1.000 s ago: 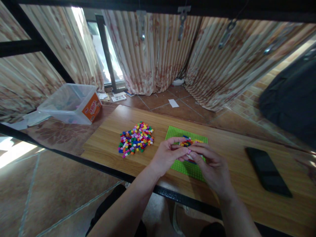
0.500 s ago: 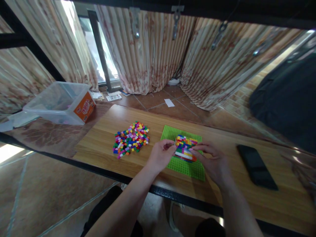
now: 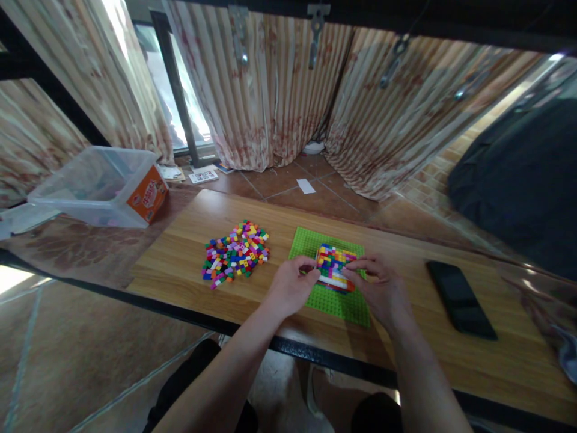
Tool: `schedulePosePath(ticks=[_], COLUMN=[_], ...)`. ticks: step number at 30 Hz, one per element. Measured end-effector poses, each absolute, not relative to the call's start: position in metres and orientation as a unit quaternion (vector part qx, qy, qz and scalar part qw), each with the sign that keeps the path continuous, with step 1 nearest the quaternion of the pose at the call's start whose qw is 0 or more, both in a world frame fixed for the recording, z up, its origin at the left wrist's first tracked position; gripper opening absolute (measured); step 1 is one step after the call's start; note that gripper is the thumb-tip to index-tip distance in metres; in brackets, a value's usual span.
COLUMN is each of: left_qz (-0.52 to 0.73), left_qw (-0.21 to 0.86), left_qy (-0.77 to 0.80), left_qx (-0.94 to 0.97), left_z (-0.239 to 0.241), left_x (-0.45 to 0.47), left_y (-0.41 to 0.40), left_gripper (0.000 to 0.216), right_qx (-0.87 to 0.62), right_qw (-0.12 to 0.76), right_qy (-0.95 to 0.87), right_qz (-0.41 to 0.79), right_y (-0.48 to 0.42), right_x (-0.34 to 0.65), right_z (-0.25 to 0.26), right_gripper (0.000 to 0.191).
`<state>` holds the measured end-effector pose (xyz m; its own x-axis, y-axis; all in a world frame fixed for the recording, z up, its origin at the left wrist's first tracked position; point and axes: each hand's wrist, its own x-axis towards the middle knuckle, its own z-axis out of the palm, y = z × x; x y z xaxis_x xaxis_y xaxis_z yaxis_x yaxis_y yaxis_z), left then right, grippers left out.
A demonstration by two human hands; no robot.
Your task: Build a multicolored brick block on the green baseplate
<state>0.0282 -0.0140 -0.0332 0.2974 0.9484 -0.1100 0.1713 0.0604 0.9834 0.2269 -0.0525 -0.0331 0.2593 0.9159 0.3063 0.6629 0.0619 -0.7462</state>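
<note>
A block of many-coloured toy bricks (image 3: 332, 262), built up in layers with a white strip near its front, sits on a green studded baseplate (image 3: 336, 304). My left hand (image 3: 295, 282) holds the left edge of this brick build, its thumb and curled fingers closed there. From the right, my right hand (image 3: 381, 288) reaches over the build with thumb and forefinger pinched close to its top. Whatever lies between those fingertips is too small to make out. Left of the baseplate lies a loose heap of small toy bricks (image 3: 237, 254) in mixed colours.
A black phone (image 3: 460, 299) lies to the right on the wooden table (image 3: 171, 252). A clear plastic tub (image 3: 85, 207) with an orange label stands beyond the table's left end. Curtains (image 3: 293, 96) hang behind, and a white paper (image 3: 306, 186) lies on the floor.
The view has shifted slightly, so everything sits a little further left. My right fingertips have moved slightly on the brick build; the left hand stays at its left edge.
</note>
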Motion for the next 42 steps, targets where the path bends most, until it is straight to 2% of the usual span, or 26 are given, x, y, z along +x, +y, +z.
schedulePosePath(ticks=[4,16,23,32,42], left_qz=[0.337,0.315,0.316,0.307,0.295], left_qw=[0.537,0.527,0.526,0.512,0.5], left_qy=[0.478,0.493,0.481,0.489,0.496], left_qx=[0.608,0.616,0.626,0.636,0.646], left_z=[-0.03,-0.027,-0.028,-0.025,-0.022], left_x=[0.027,0.027,0.026,0.026,0.028], left_y=[-0.014,-0.015,-0.015,-0.015,-0.017], left_gripper=[0.021,0.022,0.023,0.023,0.021], right_qx=[-0.674,-0.665,-0.667,-0.693,-0.695], right_qw=[0.429,0.442,0.463,0.463,0.477], right_qy=[-0.584,-0.582,-0.554,-0.538,-0.521], right_qz=[0.144,0.151,0.184,0.126,0.134], right_y=[-0.051,-0.051,-0.051,-0.04,-0.041], right_x=[0.226,0.228,0.23,0.219,0.211], right_z=[-0.034,-0.039,-0.029,-0.042,-0.043], right_gripper=[0.024,0.021,0.027,0.034,0.033])
